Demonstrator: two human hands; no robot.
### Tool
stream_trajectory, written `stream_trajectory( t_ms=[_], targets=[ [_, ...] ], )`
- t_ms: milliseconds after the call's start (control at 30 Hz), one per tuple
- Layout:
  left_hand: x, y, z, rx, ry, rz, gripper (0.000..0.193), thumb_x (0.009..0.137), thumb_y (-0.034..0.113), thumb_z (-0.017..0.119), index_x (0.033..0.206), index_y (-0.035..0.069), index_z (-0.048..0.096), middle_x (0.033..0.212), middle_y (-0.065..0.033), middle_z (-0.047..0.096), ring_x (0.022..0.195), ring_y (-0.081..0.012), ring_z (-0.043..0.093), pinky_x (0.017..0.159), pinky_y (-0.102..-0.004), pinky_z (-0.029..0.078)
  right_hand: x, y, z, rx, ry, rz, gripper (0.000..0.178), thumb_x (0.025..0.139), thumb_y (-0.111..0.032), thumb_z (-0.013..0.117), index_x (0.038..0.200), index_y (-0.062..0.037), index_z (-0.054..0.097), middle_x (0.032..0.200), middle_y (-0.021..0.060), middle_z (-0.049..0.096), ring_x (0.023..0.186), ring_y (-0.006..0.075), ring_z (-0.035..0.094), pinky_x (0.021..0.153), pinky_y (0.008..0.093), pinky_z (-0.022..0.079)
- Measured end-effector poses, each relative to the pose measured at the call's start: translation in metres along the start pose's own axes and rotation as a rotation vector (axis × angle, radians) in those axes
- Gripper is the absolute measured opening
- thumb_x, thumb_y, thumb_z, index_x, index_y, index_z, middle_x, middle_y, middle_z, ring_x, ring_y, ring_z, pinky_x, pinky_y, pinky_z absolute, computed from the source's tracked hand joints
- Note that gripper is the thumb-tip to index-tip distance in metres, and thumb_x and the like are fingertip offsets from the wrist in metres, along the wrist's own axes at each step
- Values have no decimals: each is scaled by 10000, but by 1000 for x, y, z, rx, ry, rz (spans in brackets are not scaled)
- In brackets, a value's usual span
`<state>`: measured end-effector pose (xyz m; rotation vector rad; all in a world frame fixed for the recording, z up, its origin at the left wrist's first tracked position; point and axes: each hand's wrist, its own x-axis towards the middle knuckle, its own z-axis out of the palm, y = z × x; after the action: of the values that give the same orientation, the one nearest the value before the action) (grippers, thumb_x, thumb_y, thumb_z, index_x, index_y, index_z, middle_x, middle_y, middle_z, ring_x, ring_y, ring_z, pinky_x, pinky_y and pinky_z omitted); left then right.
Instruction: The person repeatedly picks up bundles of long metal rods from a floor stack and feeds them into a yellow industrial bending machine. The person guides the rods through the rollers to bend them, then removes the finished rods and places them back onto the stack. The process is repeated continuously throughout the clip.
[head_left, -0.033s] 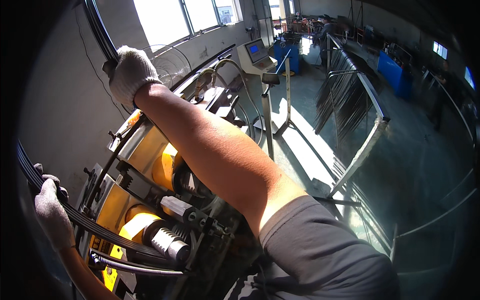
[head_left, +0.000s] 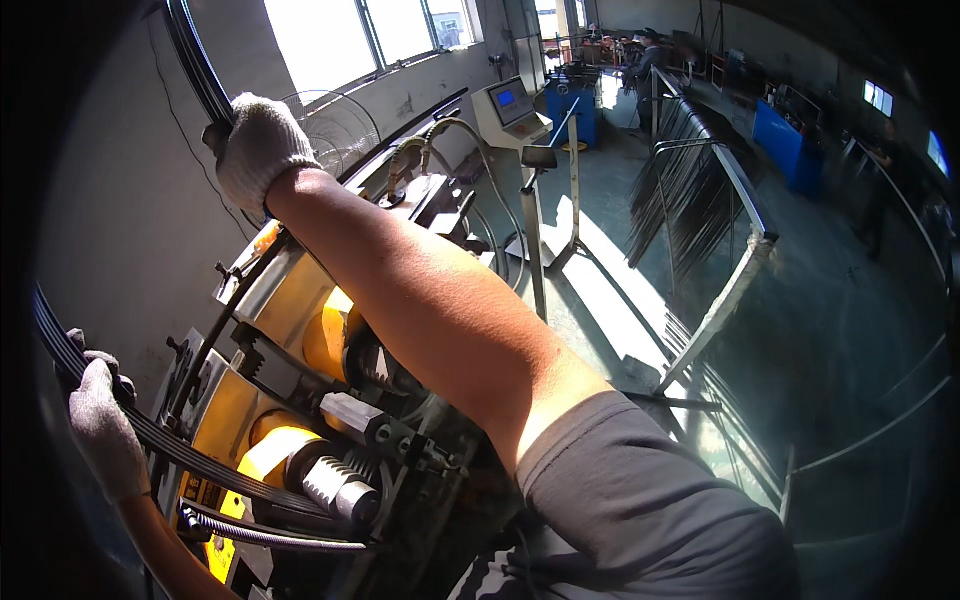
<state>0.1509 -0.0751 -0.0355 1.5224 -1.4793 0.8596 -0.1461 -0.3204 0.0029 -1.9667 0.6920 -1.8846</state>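
Note:
My right hand (head_left: 262, 150), in a pale knitted glove, is closed around a bundle of thin dark rods (head_left: 197, 65) at the upper left. Lower down, my left hand (head_left: 105, 430), gloved too, grips a bundle of long dark rods (head_left: 215, 468) that bends toward the machine. Whether both bundles are one cannot be told, since they run out of view. Beneath the lower bundle lies a ribbed metal rod (head_left: 280, 540). Beside the rods are a threaded metal roller (head_left: 335, 485) and yellow machine housings (head_left: 325, 335). My right forearm hides part of the machine.
A control box (head_left: 508, 108) with a blue screen stands beyond the machine. To the right, a metal rack (head_left: 740, 185) carries many dark rods (head_left: 680, 205). A wire fan guard (head_left: 335, 130) is near the wall. Farther back are blue machines (head_left: 790, 145) and a person (head_left: 650, 60).

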Motion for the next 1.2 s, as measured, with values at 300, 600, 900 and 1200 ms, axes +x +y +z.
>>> stream_trajectory(
  t_ms=[300,600,900,1200],
  targets=[
    [-1,11,9,-120,3,-62,346,1149,240,495,1168,2,745,973,-64,654,845,-152,620,779,-324,505,7,8,1,-48,37,-34,262,1011,-260,724,1036,-3,760,946,246,778,937,422,769,848,455,613],
    [-3,-8,16,-267,-63,-134,319,1168,197,539,1280,3,767,1116,-104,744,1001,-174,741,922,-321,611,32,61,37,-674,-88,-302,354,1028,-363,714,1098,-20,765,926,207,780,912,410,782,862,466,629],
    [-6,-17,-22,-192,-83,-126,294,1157,189,586,1277,9,785,1115,-99,788,988,-159,766,932,-310,609,23,55,30,-853,-32,-512,275,1044,-222,615,1296,-126,670,914,169,776,893,409,779,773,547,609],
    [-51,-2,-24,112,-220,50,260,1141,177,639,1265,21,807,1078,-84,827,951,-135,781,931,-291,595,-11,79,5,-865,-27,-452,176,1024,-177,629,1077,-71,758,980,227,780,984,423,774,898,524,625]
  ],
)
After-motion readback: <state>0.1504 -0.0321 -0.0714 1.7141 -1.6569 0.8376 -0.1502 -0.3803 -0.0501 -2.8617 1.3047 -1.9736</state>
